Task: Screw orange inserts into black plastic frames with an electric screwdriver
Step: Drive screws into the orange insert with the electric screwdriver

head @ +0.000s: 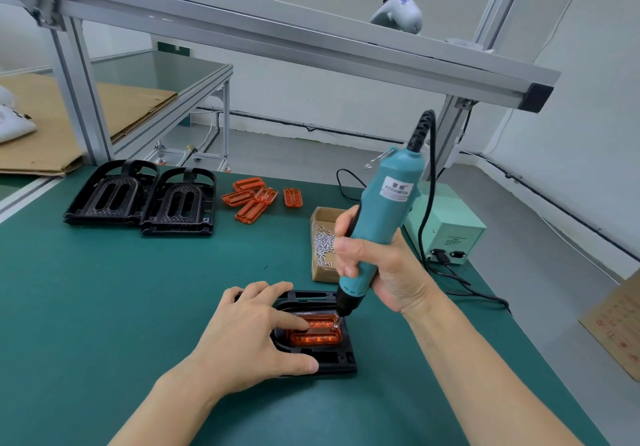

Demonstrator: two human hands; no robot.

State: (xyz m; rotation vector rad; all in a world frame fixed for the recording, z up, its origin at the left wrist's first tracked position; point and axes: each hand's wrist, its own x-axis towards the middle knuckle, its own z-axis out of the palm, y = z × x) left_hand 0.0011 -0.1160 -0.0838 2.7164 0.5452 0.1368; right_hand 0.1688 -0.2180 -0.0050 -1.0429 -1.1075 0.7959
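From the head view, the right hand (pixel 372 265) has its fingers wrapped around a teal electric screwdriver (pixel 381 213), its tip touching a translucent orange plastic insert (pixel 317 333) seated in a black plastic frame (pixel 325 359) on the green surface (pixel 104 307). The left hand (pixel 252 335) lies spread, fingers straight, pressing the insert and frame. Loose orange inserts (pixel 254 198), two stacked black frames (pixel 142 198) and a cardboard box of screws (pixel 323 241) sit behind.

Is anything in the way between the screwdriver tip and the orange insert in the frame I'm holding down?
Nothing visible blocks it. The screwdriver, gripped by the right hand, has its tip right at the orange insert. The left hand presses the insert and black frame, its fingertip just left of the tip.
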